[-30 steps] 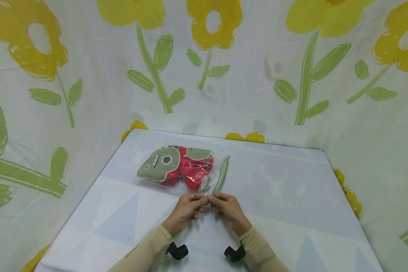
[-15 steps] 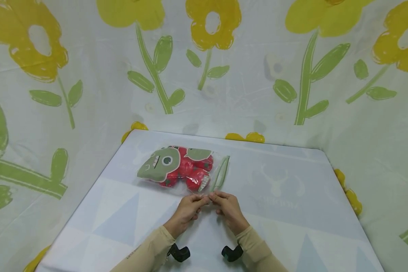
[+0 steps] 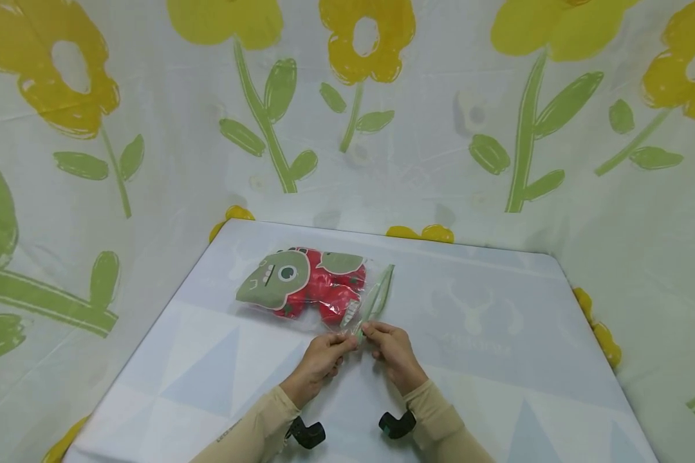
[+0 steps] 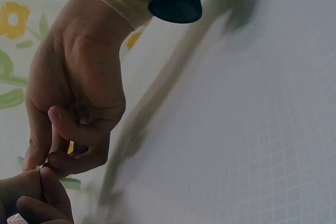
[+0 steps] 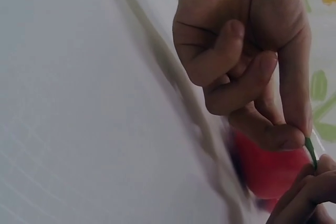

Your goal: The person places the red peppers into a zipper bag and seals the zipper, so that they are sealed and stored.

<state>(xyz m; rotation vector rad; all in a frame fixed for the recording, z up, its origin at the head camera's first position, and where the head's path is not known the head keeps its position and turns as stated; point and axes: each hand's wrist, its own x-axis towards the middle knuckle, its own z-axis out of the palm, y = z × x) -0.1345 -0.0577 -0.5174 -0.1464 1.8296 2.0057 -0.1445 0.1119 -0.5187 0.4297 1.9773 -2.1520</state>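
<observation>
A clear plastic bag [image 3: 313, 323] lies on the table with a stuffed toy [image 3: 301, 283] inside, red with a green cartoon head and one big eye. Along its right end runs a green edge strip [image 3: 382, 289], bowed into two lines. My left hand [image 3: 320, 360] pinches the bag's near right corner between thumb and index finger. Just beside it, my right hand [image 3: 395, 354] pinches the green strip. A short green piece [image 5: 311, 151] stretches between the two hands' fingertips in the right wrist view. The other fingers of both hands are curled.
The table [image 3: 486, 302] has a pale cloth with blue triangles and a faint deer print. A white curtain [image 3: 428, 128] with yellow flowers surrounds the far side and both flanks. Black wrist cameras [image 3: 398, 426] sit on the inner side of each wrist.
My right hand has drawn slightly up and away from the left, opening a small gap with green strip between the fingertips. The left hand and the toy stay nearly in place.
</observation>
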